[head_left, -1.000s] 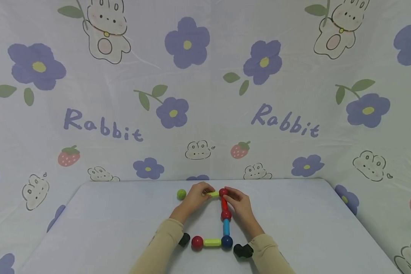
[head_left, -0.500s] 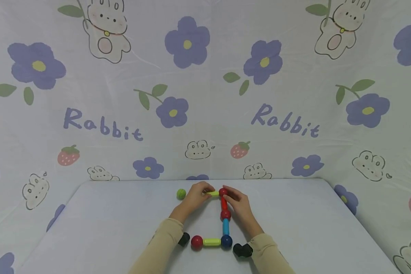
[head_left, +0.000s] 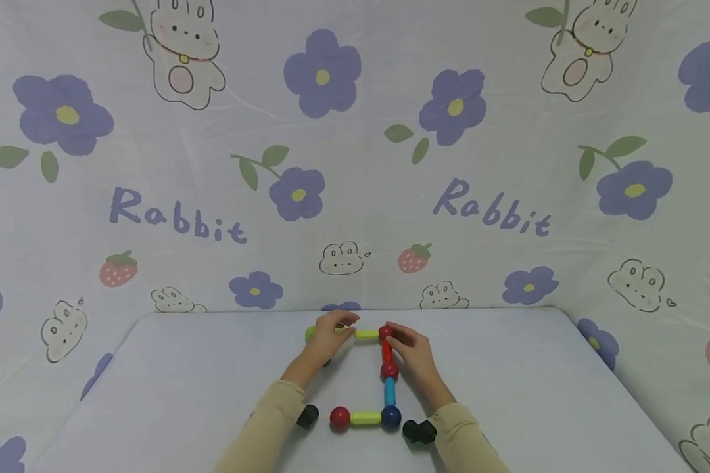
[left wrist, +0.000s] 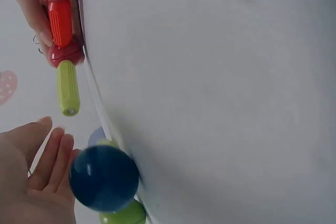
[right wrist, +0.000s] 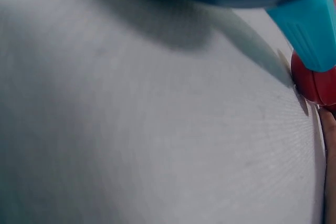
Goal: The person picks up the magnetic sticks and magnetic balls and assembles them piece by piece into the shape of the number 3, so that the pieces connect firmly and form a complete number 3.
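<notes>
My left hand (head_left: 330, 334) has its fingers loosely extended, holding nothing, just left of a yellow-green rod (head_left: 367, 334). That rod's free end (left wrist: 70, 109) faces the hand in the left wrist view. At its other end sits a red ball (head_left: 386, 333), which my right hand (head_left: 413, 348) pinches between thumb and fingers. From this ball a red rod (head_left: 387, 353) runs toward me to a second red ball (head_left: 389, 371). A light blue rod (head_left: 390, 392) then leads to a dark blue ball (head_left: 391, 417), joined by another yellow-green rod (head_left: 366, 418) to a red ball (head_left: 340, 418).
A green ball (head_left: 309, 334) is partly hidden behind my left hand. The left wrist view has another blue ball (left wrist: 104, 178) beside the left palm, in front of the green one. Black devices (head_left: 420, 432) sit at both wrists. A patterned cloth (head_left: 355, 197) hangs behind the white table (head_left: 213, 381).
My left hand has let go of the far yellow-green rod and shifted left, now overlapping the green ball. My right hand stays on the far red ball.
</notes>
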The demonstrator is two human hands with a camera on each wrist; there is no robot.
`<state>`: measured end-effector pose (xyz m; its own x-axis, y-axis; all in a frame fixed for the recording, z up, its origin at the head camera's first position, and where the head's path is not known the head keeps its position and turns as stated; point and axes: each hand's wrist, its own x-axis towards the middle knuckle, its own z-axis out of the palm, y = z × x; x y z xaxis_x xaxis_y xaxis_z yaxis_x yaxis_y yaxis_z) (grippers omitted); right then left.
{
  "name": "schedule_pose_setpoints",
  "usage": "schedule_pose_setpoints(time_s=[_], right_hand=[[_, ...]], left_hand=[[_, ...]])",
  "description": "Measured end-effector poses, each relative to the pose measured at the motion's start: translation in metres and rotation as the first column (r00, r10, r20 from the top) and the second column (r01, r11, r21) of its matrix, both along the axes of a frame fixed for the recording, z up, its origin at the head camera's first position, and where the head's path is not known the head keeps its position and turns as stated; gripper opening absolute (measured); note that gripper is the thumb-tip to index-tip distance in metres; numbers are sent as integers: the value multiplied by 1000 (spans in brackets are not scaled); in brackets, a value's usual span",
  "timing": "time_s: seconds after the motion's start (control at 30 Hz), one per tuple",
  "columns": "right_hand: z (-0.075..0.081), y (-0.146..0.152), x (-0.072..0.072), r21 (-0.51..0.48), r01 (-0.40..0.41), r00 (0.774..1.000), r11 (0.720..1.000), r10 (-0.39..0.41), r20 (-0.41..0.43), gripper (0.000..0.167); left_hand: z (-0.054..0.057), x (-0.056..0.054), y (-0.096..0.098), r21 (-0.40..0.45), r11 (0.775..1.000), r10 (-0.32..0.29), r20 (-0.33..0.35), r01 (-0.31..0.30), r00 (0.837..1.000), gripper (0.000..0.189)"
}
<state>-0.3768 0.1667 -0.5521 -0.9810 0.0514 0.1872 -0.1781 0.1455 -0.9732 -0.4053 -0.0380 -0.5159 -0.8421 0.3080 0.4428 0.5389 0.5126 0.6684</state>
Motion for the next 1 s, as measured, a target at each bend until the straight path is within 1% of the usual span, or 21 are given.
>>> schedule_pose_setpoints(time_s=[0.1,0.17,0.23,0.37,0.47,0.57,0.7,0.77,0.8,0.83,1.0], right_hand=[[1,0,0,-8,-4,1000,1000,4,-5,33],[1,0,0,-5,-7,1000,1000,6,-10,34],[1,0,0,-1,-2,1000,1000,2,-6,34],[1,-1,1,0,8,1000,1000,-8,4,33],[1,-1,1,-9,10,1000,1000,-10,4,33],[11,-2,7,-14,-11,1000,1000,11,-4,35],[14,-2,9,-40,-37,999,999,37,-9,36],[8,-2,4,-51,-29,1000,998,28,-8,36],[6,-1,2,-55,-24,1000,998,23,-7,35],[5,-1,2,-54,-18,1000,998,17,-6,35],[3,-2,2,-42,-1,1000,999,0,-19,34]], left_hand=[[-1,-1,-9,64,997,37,-73,-32,997,23],[-1,-1,-15,94,994,70,-116,-59,991,23],[-1,0,-21,112,990,106,-139,-91,985,24],[-1,0,-30,95,981,181,-155,-168,971,28],[0,1,-35,63,976,216,-132,-209,967,31],[-2,2,-40,15,970,242,-88,-242,966,35],[-7,4,-46,-24,960,277,-35,-278,960,41],[-8,4,-48,-31,957,288,-26,-288,957,42],[-9,5,-49,-31,956,293,-10,-293,956,41],[-9,5,-50,-33,955,294,-4,-294,956,41],[-11,8,-53,-34,953,304,75,-302,950,37]])
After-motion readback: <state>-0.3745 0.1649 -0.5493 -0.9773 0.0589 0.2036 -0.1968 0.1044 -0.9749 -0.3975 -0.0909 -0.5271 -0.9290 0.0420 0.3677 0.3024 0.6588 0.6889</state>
